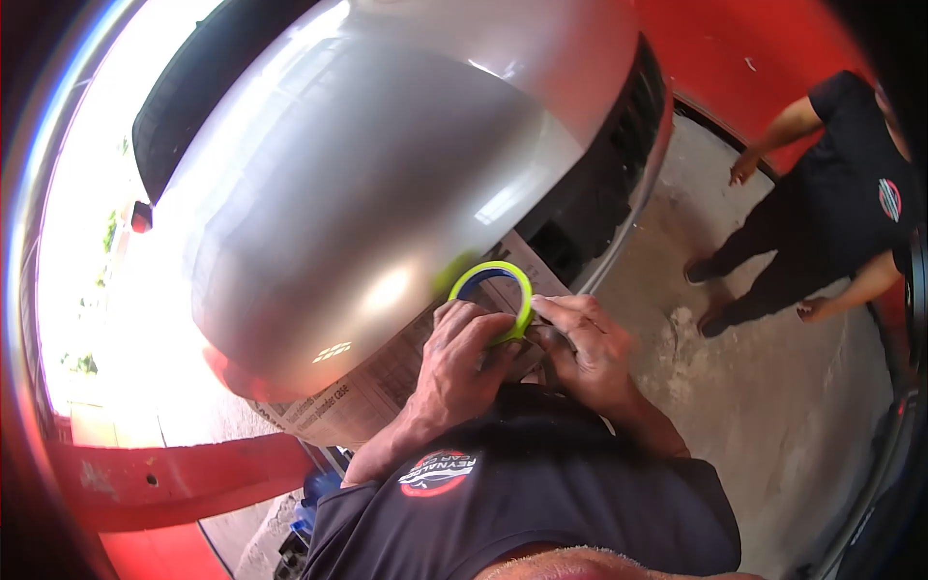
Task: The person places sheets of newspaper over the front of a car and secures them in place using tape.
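A bright yellow-green roll of masking tape [527, 292] with a dark blue inner ring is held up in front of my chest. My left hand [454, 360] is closed around the near left side of the roll. At the right edge of the roll, my right hand [588, 346] is closed, thumb and fingers pinching there; whether a loose tape end lies between them is too small to tell. Just beyond the hands is a glossy silver car panel [377, 193], with printed newspaper [338, 411] along its lower edge.
Black grille openings [604, 208] border the panel at the right. A red beam [184, 480] stands at lower left. On the concrete floor [715, 396] at right is another person [822, 193] in dark clothes, arms lowered. A red wall [744, 53] rises behind.
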A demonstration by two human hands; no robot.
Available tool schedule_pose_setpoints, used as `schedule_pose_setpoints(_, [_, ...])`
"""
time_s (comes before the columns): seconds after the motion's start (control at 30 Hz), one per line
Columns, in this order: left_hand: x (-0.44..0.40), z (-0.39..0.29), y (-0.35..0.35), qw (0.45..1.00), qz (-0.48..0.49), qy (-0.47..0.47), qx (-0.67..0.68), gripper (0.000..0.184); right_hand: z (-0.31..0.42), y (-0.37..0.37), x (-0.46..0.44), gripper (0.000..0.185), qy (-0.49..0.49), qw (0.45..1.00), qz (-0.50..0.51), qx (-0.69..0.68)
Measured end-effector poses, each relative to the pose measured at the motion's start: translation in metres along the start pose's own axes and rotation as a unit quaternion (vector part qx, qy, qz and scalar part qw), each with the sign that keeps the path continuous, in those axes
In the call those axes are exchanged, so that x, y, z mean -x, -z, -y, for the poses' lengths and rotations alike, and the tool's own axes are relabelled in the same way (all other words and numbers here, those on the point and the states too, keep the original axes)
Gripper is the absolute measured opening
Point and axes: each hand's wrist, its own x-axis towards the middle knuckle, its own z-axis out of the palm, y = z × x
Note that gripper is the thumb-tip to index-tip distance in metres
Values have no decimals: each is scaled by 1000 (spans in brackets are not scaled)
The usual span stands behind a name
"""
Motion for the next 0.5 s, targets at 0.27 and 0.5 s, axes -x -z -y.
schedule_pose_setpoints(0.27, [6, -1, -9, 1000, 7, 2, -8, 29, -2, 7, 4, 34, -15, 999, 3, 30])
schedule_pose_setpoints(0.5, [15, 6, -14, 1000, -16, -8, 25, 31, -5, -1, -1, 33, -4, 1000, 22, 8])
